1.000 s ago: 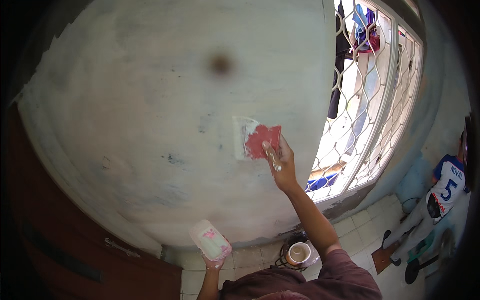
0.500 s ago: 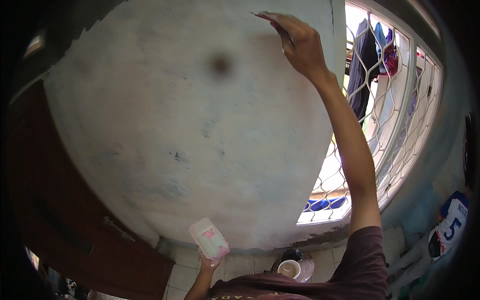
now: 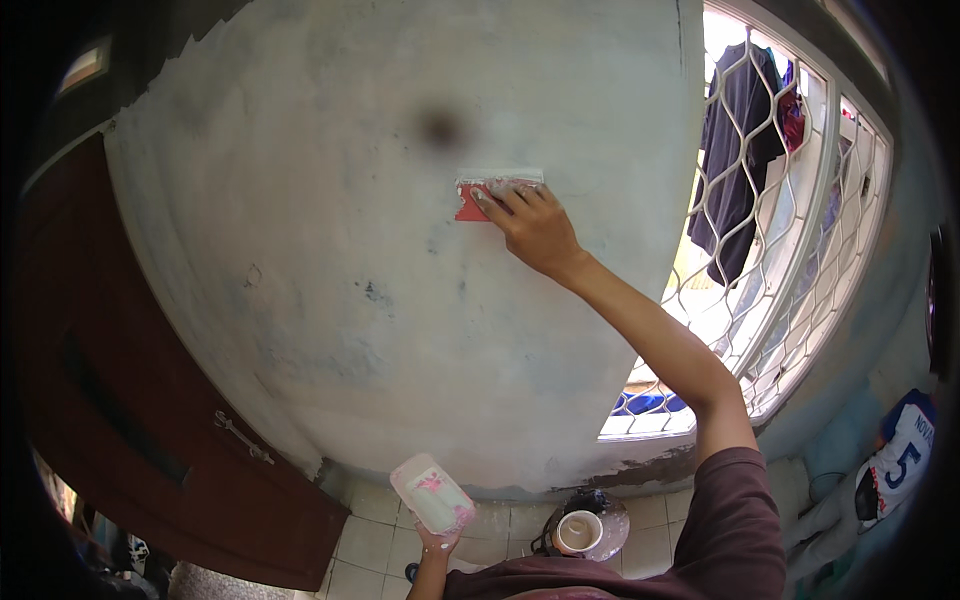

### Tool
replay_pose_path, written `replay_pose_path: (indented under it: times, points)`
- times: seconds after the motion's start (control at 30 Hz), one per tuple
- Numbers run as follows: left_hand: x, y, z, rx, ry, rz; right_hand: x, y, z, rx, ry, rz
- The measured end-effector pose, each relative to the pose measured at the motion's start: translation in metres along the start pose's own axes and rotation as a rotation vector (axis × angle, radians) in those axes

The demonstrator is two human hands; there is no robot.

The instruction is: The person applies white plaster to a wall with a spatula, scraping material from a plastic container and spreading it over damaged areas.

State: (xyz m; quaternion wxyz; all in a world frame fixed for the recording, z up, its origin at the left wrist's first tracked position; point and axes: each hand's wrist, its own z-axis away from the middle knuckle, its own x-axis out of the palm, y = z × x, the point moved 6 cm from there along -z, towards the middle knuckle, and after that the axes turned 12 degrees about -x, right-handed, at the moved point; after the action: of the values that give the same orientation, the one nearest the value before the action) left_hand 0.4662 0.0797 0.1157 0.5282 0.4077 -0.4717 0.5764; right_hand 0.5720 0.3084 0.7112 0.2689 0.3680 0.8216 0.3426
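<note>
My right hand (image 3: 538, 222) grips a flat red putty scraper (image 3: 474, 204) and presses it to the wall (image 3: 330, 190), its fingers spread over the blade's face. White paste coats the scraper's upper edge, and a fresh white strip shows on the wall just above it. Low down, my left hand (image 3: 437, 545) holds a shallow white tray (image 3: 432, 496) from below; the tray carries whitish paste and pink smears. Most of the left fingers are hidden behind the tray. Patchy white and grey covers the wall, with a few dark marks.
A barred window (image 3: 745, 200) with clothes behind it lies to the right. On the tiled floor (image 3: 365, 545) stands a white bucket (image 3: 578, 533) of pale paste. A brown door (image 3: 150, 400) is on the left. Another person (image 3: 895, 465) stands at the far right.
My right hand has come down and left from high beside the window, and the scraper now lies against the mid wall. The tray stays in my left hand, shifted slightly.
</note>
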Motion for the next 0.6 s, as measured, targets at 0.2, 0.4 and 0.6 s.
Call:
replay_pose_path:
  times: [0.2,0.4,0.6]
  points:
    - [-0.01,0.022,0.021,0.068,-0.048,-0.008,-0.134,0.155,-0.045,0.225,0.336,0.319]
    - [-0.008,0.008,0.018,0.04,-0.112,0.014,-0.048,0.166,-0.008,0.3,0.104,0.551]
    - [0.005,-0.004,0.035,-0.058,-0.035,-0.042,-0.012,0.02,0.031,0.114,-0.037,0.158]
